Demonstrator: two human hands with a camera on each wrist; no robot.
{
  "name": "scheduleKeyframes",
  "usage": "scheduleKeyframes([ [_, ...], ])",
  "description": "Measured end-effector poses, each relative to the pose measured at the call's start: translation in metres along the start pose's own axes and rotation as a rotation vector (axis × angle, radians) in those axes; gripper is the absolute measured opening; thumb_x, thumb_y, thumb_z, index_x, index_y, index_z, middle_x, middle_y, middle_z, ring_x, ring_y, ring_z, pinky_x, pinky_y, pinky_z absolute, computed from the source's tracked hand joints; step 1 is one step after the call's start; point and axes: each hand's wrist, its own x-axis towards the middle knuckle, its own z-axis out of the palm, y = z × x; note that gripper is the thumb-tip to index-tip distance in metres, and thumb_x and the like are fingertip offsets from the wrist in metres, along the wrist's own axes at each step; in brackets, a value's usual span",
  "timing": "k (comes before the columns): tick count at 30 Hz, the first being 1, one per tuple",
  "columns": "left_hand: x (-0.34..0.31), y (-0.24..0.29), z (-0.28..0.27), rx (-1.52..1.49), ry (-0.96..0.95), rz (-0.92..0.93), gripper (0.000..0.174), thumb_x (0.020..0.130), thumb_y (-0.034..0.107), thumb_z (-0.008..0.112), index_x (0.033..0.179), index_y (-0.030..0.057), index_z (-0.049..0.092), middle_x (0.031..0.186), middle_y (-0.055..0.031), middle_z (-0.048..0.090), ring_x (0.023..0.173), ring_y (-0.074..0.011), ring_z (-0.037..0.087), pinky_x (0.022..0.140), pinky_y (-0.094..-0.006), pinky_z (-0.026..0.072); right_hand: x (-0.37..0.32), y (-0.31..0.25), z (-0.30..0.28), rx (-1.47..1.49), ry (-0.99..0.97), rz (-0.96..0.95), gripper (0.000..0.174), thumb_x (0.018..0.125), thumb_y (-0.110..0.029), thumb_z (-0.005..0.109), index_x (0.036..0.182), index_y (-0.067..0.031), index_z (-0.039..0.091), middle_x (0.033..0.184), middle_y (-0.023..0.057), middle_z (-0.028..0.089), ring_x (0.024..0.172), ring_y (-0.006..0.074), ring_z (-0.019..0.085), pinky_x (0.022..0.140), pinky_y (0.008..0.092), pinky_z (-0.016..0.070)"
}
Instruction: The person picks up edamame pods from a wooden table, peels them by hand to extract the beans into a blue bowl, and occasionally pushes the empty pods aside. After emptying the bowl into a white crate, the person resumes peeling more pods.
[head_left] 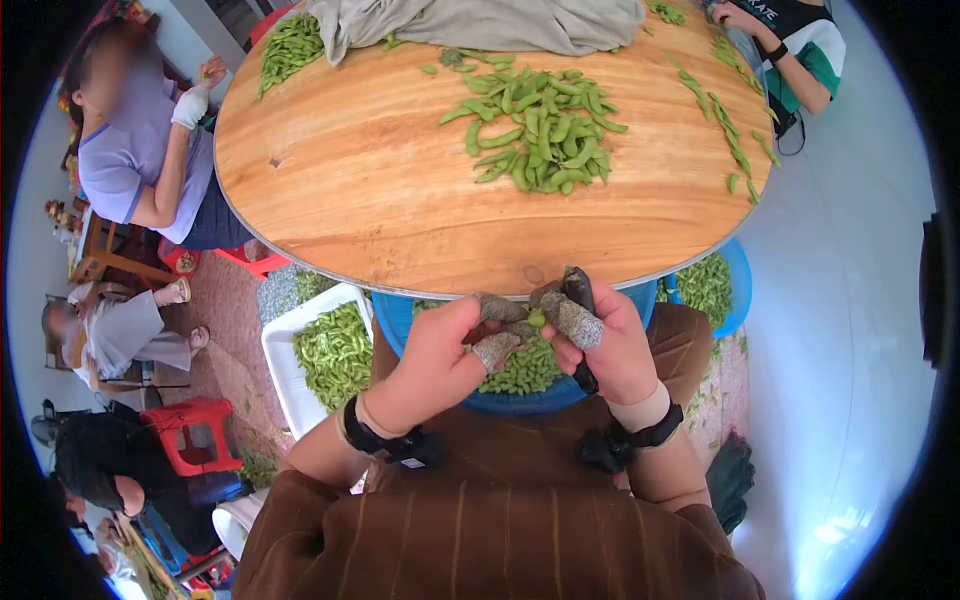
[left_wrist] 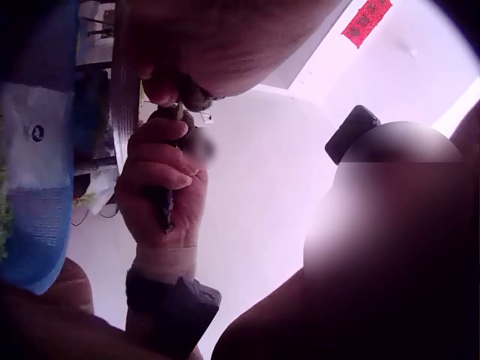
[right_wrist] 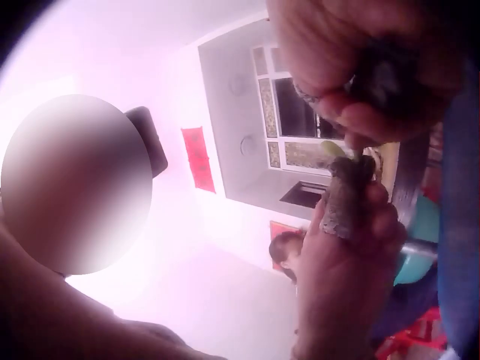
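Note:
Both hands meet just off the near edge of the round wooden table (head_left: 330, 200). My left hand (head_left: 435, 350), its fingertips in grey wraps, pinches a green soybean pod (head_left: 536, 318); the pod also shows above the left fingertips in the right wrist view (right_wrist: 330, 150). My right hand (head_left: 615, 345), also with wrapped fingertips, grips a slim black tool (head_left: 585, 378) lying along the palm; its working end is hidden. The right fingertips are right at the pod. Beneath the hands, a blue basin (head_left: 480, 402) holds shelled green beans (head_left: 525, 370).
A pile of pods (head_left: 550, 130) lies on the table, with a grey cloth (head_left: 480, 25) behind it. A white tub (head_left: 285, 385) of pods stands left, a blue basket (head_left: 740, 290) of pods right. One person (head_left: 150, 150) sits at the left, another (head_left: 800, 60) far right.

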Motion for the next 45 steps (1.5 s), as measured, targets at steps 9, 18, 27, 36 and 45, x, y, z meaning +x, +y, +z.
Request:
scheduleKeyframes([
  [9,-0.008,-0.006,0.01,-0.027,0.15,0.093,0.018,0.094,0.005,0.047,0.111,0.0023,0.054,0.089,-0.0049,0.064,0.068,-0.009,0.058,0.059,-0.0218,0.0476,-0.007,0.015,0.011,-0.329,-0.015,-0.073,0.01,0.089,-0.009,0.058,0.096,-0.0028,0.056,0.077,0.0038,0.063,0.054,0.0073,0.051,0.049,0.0224,0.043],
  [18,-0.012,0.007,0.002,-0.245,0.094,-0.197,0.023,0.085,-0.007,0.042,0.101,0.0014,0.056,0.075,-0.0026,0.06,0.058,-0.0064,0.049,0.049,-0.0197,0.0394,-0.015,0.002,0.004,-0.372,0.013,-0.094,0.03,0.084,-0.003,0.054,0.114,-0.0016,0.054,0.075,0.0041,0.063,0.057,0.0093,0.056,0.052,0.0237,0.0453],
  [27,-0.01,0.012,0.005,-0.122,0.101,-0.251,0.017,0.085,-0.005,0.049,0.099,0.0004,0.057,0.075,-0.0016,0.06,0.061,-0.0046,0.051,0.051,-0.0197,0.0397,-0.021,-0.002,0.003,-0.619,-0.099,-0.064,0.044,0.078,0.003,0.053,0.121,-0.0055,0.053,0.078,0.0023,0.065,0.06,0.0101,0.06,0.056,0.0242,0.0483],
  [36,-0.009,0.007,0.007,0.158,0.089,-0.165,0.015,0.084,-0.004,0.055,0.099,-0.0025,0.058,0.075,-0.0021,0.062,0.068,-0.005,0.055,0.057,-0.0217,0.0443,-0.023,0.001,0.004,-0.394,-0.105,0.037,0.031,0.087,-0.001,0.049,0.117,-0.0051,0.055,0.072,-0.0004,0.06,0.051,0.0043,0.05,0.045,0.0188,0.0405],
  [45,-0.01,0.005,-0.008,-0.709,-0.176,-0.452,0.01,0.094,0.009,0.051,0.098,0.0039,0.058,0.066,-0.0019,0.055,0.049,-0.0054,0.04,0.044,-0.02,0.0289,-0.023,0.0,-0.011,0.11,-0.313,0.329,0.028,0.09,-0.009,0.056,0.118,-0.0032,0.056,0.075,0.0009,0.06,0.054,0.0076,0.053,0.048,0.0208,0.0422],
])
